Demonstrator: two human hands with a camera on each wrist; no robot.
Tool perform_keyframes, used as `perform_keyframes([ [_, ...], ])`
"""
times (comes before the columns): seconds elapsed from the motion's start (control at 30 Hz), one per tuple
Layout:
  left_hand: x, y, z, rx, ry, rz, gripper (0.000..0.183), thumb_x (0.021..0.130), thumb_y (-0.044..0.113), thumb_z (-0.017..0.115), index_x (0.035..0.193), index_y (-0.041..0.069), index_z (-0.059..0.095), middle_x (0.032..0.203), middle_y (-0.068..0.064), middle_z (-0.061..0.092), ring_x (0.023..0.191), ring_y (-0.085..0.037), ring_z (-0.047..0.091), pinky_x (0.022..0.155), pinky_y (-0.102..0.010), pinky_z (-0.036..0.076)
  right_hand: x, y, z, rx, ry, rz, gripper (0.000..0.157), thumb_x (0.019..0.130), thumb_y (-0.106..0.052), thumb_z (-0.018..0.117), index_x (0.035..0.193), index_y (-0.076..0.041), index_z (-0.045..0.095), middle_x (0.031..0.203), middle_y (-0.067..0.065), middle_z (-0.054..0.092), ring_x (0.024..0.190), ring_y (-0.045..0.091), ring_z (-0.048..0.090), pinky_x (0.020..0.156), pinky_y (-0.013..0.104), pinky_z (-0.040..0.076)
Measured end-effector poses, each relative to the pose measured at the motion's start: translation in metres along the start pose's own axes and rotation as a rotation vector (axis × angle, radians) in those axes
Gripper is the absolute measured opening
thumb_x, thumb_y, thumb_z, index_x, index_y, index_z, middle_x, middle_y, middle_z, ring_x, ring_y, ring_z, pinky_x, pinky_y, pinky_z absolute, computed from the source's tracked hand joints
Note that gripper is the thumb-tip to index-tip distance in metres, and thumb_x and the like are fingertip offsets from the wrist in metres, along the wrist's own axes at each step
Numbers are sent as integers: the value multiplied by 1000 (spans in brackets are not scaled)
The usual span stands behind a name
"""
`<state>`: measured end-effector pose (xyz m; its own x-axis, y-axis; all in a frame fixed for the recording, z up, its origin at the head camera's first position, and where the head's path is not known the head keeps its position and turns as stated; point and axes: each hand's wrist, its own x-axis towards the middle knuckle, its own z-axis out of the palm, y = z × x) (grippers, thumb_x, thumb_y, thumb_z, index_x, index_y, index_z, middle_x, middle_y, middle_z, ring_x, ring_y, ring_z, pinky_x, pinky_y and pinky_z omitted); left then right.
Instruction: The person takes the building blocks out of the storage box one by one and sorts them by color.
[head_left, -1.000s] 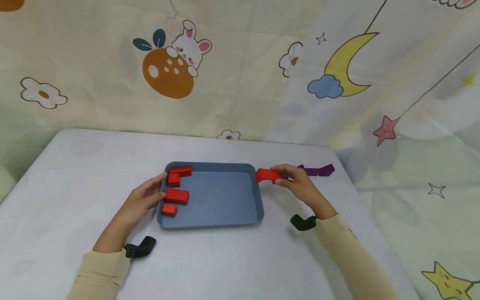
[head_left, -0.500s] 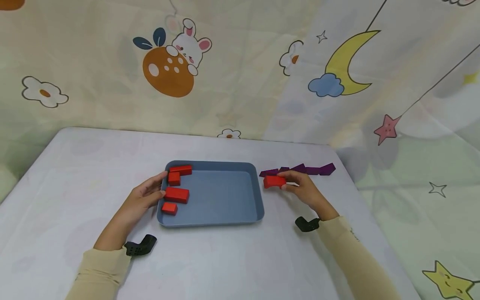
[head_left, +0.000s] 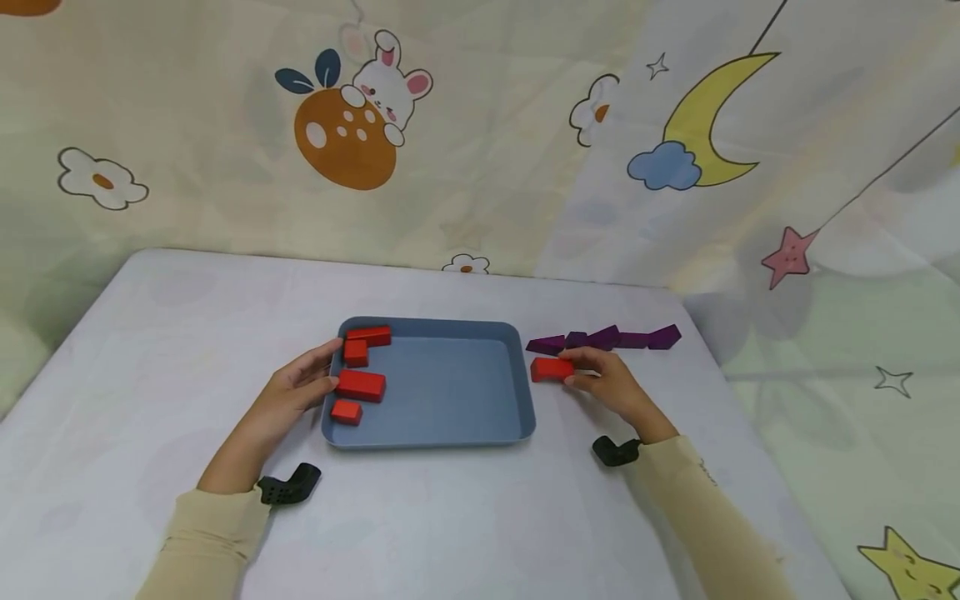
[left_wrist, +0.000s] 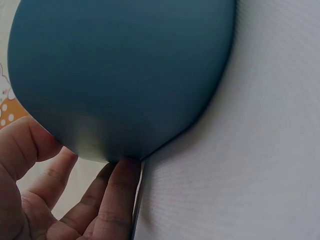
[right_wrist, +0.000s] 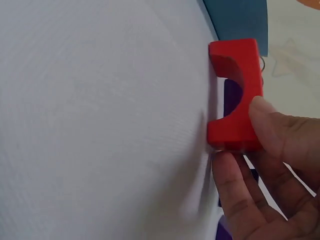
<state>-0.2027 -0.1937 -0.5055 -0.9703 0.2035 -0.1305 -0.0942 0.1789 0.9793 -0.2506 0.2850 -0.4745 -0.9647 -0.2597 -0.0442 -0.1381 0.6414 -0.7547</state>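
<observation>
Table (head_left: 450,525): bears everything.
Tray (head_left: 442,392): mid-table, four red blocks (head_left: 362,386) along its left side.
Purple pieces (head_left: 603,337): a row, far right.
Left hand (head_left: 288,396): fingers grip the tray's left edge.
Right hand (head_left: 611,387): pinches the red arch (head_left: 550,369), now shifted from the tray's right rim to outside it, near the row, unreleased.

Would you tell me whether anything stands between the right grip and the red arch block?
Nothing visible does: the right grip holds the red arch block at one end. The purple pieces lie beyond the block, not between them.
</observation>
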Motion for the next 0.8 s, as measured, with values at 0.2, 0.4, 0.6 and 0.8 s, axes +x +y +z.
perform_keyframes([
  [0.2,-3,0,-2,-4,3,11,61,101,20,56,157,18,32,161,-13,28,145,-34,32,93,-20,46,-1,-16,-3,-34,67,-45,39,91,2,69,129,2,62,129,22,62,119,39,58,97,49,49],
  [0.4,-2,0,-3,-28,0,17,61,101,18,57,157,17,33,160,-15,31,144,-34,33,91,-21,47,-2,-47,4,-8,98,-132,34,93,0,67,127,3,63,125,24,63,116,37,59,100,44,47],
  [0.6,0,-1,-2,-27,6,14,60,101,17,56,156,18,34,162,-13,28,145,-33,32,106,-44,43,-2,-76,26,121,61,-179,35,92,0,68,126,4,64,125,23,63,118,39,59,97,31,50],
  [0.8,3,-3,-2,-53,9,16,59,101,15,56,156,17,36,162,-11,28,146,-31,32,108,-50,39,0,-102,60,261,23,-212,35,89,0,72,124,3,65,125,21,64,118,41,58,94,27,52],
])
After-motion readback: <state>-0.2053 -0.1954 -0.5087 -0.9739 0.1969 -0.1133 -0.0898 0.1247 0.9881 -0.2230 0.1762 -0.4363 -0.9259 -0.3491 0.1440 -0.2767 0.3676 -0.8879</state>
